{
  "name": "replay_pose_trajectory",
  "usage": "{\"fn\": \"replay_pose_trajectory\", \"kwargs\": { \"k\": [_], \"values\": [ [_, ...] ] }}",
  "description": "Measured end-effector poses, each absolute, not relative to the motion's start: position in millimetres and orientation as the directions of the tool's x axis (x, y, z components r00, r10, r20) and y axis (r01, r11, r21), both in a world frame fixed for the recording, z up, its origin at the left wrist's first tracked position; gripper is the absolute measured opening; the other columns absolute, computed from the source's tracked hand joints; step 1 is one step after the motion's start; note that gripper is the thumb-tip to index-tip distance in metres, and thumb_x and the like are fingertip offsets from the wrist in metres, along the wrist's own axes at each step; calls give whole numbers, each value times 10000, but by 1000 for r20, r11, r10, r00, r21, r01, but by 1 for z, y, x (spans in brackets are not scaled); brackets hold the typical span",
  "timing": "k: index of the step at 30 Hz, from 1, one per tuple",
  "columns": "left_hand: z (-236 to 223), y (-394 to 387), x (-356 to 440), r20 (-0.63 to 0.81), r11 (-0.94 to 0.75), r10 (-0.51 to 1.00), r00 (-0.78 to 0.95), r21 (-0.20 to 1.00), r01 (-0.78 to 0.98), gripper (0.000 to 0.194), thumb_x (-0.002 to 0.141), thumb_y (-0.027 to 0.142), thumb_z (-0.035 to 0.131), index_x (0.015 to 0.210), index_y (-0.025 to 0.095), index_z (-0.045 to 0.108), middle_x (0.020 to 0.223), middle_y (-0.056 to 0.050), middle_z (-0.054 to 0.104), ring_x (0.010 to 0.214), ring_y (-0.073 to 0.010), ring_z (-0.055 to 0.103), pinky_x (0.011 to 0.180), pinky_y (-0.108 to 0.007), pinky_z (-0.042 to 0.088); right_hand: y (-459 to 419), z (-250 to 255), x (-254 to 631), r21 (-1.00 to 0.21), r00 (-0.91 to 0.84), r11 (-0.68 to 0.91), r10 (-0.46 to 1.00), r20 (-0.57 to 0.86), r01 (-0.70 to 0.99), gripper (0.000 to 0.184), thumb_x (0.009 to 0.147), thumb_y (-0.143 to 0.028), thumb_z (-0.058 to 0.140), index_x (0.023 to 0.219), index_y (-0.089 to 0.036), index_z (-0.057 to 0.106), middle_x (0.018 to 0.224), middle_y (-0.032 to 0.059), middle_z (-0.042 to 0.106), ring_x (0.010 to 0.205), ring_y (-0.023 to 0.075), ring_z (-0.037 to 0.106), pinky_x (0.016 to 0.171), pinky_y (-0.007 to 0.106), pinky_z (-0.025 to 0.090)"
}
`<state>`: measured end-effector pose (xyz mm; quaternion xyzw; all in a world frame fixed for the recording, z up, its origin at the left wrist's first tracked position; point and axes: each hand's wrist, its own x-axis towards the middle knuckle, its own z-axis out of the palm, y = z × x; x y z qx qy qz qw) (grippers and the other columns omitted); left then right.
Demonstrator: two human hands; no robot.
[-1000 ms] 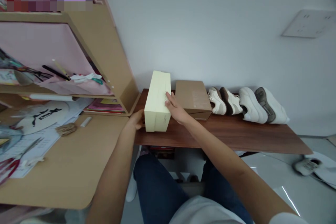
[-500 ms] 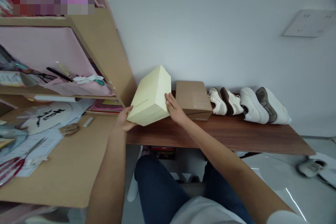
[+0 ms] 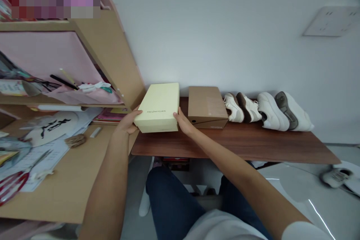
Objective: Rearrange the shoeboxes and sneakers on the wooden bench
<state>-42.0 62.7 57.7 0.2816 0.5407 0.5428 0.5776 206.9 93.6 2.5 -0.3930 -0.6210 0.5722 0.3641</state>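
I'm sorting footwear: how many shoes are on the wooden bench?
4, in a row right of the brown box: leftmost shoe, second shoe, third shoe, rightmost shoe.

You get cool, soft, fairly dim light, brightest on the wall [image 3: 197,45], with shade beneath the bench [image 3: 239,142]. Glare streaks the floor [image 3: 298,202] below its near right corner. Lettering on the pale yellow box [image 3: 160,99] reads clearly; the picture's edges stretch and soften.

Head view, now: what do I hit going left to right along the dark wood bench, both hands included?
Left hand → pale yellow box → right hand → brown box → white-and-brown shoes → larger white shoes
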Motion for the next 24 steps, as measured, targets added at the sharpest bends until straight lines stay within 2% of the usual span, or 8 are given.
{"fn": "replay_pose_trajectory", "kwargs": {
  "k": [5,14,18,21,24],
  "values": [
    [43,67,-41,-333,250,916,-224,910,-330,642,703,119,601,1341,187,581,1054,-109,748,778,-247,719,597,-306,576,94,-18,203,-993,-411,8,911,-40,115,923,892,-716,428,1594,-225,81,1647,32,167,1528,234,134,1247,445,113],
    [21,76,-35,-254,151,921,-295,931,-332,648,704,101,597,1345,193,585,1134,-93,732,848,-228,722,661,-280,583,98,-25,204,-989,-391,-25,917,-81,146,875,928,-626,416,1595,-176,74,1645,66,170,1521,227,167,1243,416,139],
    [25,76,-33,-251,162,926,-283,939,-305,647,706,108,609,1347,191,581,1125,-102,732,828,-228,715,594,-258,556,98,-16,203,-986,-375,23,926,-42,166,872,911,-652,443,1580,-147,203,1627,93,237,1515,243,192,1247,408,141],
    [30,75,-38,-271,207,917,-292,951,-231,610,725,106,614,1327,198,601,1104,-107,732,801,-219,703,552,-246,525,96,-6,211,-982,-409,110,912,37,156,853,872,-676,515,1552,-204,310,1608,63,305,1506,253,235,1249,427,153],
    [38,78,-47,-265,244,873,-410,964,-104,593,707,87,677,1286,203,625,1098,-108,727,845,-223,694,608,-258,533,89,10,235,-974,-481,166,873,74,153,825,849,-674,562,1524,-238,374,1588,56,351,1482,268,303,1238,454,211]
  ]
}}
